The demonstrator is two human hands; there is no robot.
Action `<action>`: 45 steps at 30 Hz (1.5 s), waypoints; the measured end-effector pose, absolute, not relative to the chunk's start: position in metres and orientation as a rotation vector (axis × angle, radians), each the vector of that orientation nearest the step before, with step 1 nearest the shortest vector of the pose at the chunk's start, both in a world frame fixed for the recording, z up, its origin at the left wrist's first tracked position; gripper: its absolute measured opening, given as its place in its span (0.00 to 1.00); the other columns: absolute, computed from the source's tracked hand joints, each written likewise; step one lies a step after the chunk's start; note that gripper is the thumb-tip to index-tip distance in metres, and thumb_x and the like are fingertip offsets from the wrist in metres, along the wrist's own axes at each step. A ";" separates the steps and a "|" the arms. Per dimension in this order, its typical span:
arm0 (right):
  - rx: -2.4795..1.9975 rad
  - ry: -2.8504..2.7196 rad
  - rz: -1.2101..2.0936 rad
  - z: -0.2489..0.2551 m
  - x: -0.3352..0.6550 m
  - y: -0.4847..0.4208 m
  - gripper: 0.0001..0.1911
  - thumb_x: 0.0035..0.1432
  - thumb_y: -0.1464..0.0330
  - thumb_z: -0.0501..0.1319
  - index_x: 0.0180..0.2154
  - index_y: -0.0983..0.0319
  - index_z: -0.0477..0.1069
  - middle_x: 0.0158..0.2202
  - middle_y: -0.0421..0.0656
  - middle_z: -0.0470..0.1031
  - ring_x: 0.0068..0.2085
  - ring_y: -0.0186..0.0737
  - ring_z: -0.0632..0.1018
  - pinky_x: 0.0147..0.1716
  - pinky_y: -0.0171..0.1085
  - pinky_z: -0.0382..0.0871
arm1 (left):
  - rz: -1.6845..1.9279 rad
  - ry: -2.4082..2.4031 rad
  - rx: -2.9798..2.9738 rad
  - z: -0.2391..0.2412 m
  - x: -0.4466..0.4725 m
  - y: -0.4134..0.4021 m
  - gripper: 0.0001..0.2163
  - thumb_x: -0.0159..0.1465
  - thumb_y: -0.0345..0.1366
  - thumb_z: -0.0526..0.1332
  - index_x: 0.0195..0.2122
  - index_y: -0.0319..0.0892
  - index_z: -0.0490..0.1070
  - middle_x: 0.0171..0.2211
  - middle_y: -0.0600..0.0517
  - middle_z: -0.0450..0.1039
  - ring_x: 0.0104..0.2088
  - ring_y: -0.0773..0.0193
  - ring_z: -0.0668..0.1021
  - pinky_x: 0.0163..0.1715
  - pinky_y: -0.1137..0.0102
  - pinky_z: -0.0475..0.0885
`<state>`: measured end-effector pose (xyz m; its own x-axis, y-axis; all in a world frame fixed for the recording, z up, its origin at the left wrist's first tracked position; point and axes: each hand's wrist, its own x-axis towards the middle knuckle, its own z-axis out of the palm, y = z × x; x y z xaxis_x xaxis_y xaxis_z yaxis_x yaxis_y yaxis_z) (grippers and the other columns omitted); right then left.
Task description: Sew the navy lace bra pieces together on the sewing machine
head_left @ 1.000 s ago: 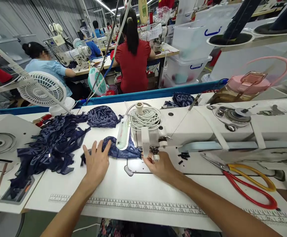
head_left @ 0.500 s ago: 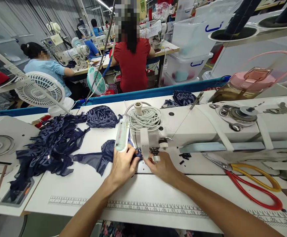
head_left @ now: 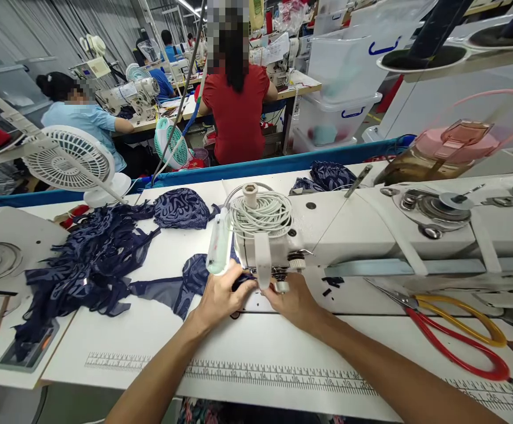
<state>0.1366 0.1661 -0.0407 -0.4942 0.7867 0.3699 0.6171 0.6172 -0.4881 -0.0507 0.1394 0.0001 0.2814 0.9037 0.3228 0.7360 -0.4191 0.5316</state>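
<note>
Under the head of a white sewing machine [head_left: 340, 224], both my hands meet at the needle area. My left hand [head_left: 223, 295] is closed, thumb and fingers pinching navy patterned fabric [head_left: 195, 272] that trails out to the left across the table. My right hand [head_left: 295, 300] sits just right of the needle, its thumb and finger pressed together at the edge of the same fabric; the machine head covers part of its fingers. The needle and presser foot are mostly hidden. A coil of pale cord [head_left: 260, 213] lies on top of the machine head.
A heap of navy fabric pieces [head_left: 92, 259] lies left, with a cup-shaped piece [head_left: 181, 208] beside it. Scissors [head_left: 450, 330] with red and yellow handles rest right. A white fan [head_left: 69, 158] and a pink-lidded bottle [head_left: 453, 147] stand behind. Co-workers sit beyond the blue cloth edge.
Both hands remain at the needle; my left hand has shifted slightly right, and its thumb is nearer the right hand. The whole view has moved a little.
</note>
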 end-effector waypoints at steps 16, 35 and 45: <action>-0.801 -2.453 0.012 -0.006 0.155 0.147 0.13 0.66 0.70 0.55 0.48 0.64 0.74 0.28 0.45 0.74 0.33 0.42 0.73 0.30 0.38 0.63 | 0.926 1.421 2.429 0.004 -0.052 0.139 0.09 0.66 0.27 0.55 0.35 0.44 0.73 0.33 0.53 0.76 0.38 0.62 0.73 0.51 0.58 0.59; -0.850 -2.448 0.143 -0.013 0.157 0.138 0.18 0.65 0.74 0.52 0.53 0.64 0.72 0.23 0.41 0.70 0.31 0.41 0.70 0.38 0.43 0.61 | 0.893 1.425 2.550 0.004 -0.056 0.135 0.10 0.65 0.28 0.56 0.38 0.47 0.76 0.29 0.53 0.74 0.35 0.61 0.74 0.57 0.49 0.58; -0.939 -2.424 0.172 -0.010 0.155 0.143 0.15 0.65 0.72 0.53 0.49 0.63 0.74 0.28 0.44 0.74 0.34 0.42 0.71 0.39 0.42 0.60 | 0.875 1.578 2.386 -0.001 -0.053 0.139 0.08 0.66 0.33 0.57 0.36 0.47 0.76 0.33 0.53 0.77 0.39 0.59 0.75 0.54 0.55 0.61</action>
